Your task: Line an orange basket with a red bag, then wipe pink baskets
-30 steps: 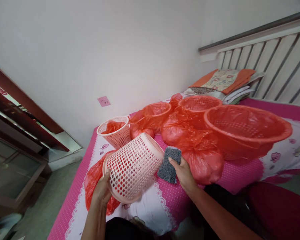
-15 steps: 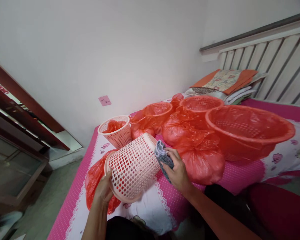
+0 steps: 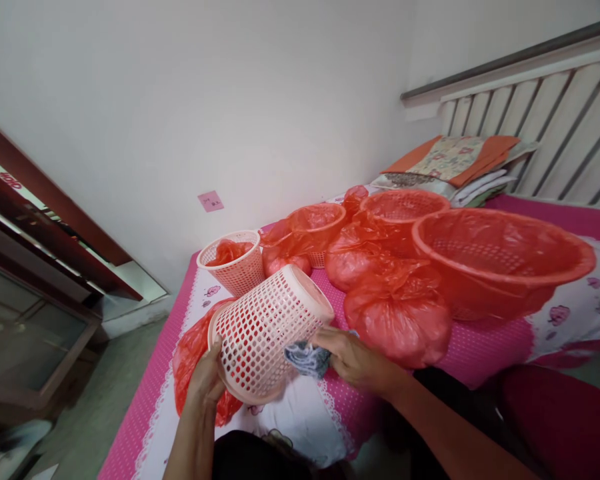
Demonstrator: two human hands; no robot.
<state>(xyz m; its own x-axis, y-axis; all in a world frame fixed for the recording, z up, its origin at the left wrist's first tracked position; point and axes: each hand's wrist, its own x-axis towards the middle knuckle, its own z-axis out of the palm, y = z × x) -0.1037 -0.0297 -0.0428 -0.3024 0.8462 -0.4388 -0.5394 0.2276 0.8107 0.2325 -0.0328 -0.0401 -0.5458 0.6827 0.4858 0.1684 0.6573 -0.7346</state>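
A pale pink perforated wastebasket (image 3: 265, 327) lies tilted on its side in front of me, its base toward the right. My left hand (image 3: 206, 373) grips its rim, thumb on the outside, other fingers hidden by the rim. In my right hand (image 3: 353, 357) is a bunched blue-grey cloth (image 3: 307, 359), which lies against the basket's lower right side near the base. A red plastic bag (image 3: 193, 357) spreads on the bed under and left of the basket. Just beyond my right hand rests a full, knotted red plastic bag (image 3: 400, 317).
Behind stand a pale wastebasket (image 3: 235, 270) with red plastic inside and several baskets lined with red bags, the largest basket (image 3: 500, 267) at right. Folded bedding (image 3: 455, 163) is stacked by the white headboard (image 3: 545, 127). A pink bedspread (image 3: 485, 347) covers the bed against the wall.
My right hand has moved the cloth from the basket's base down and leftward to its lower side. My left hand keeps its hold on the rim, and the basket has barely moved.
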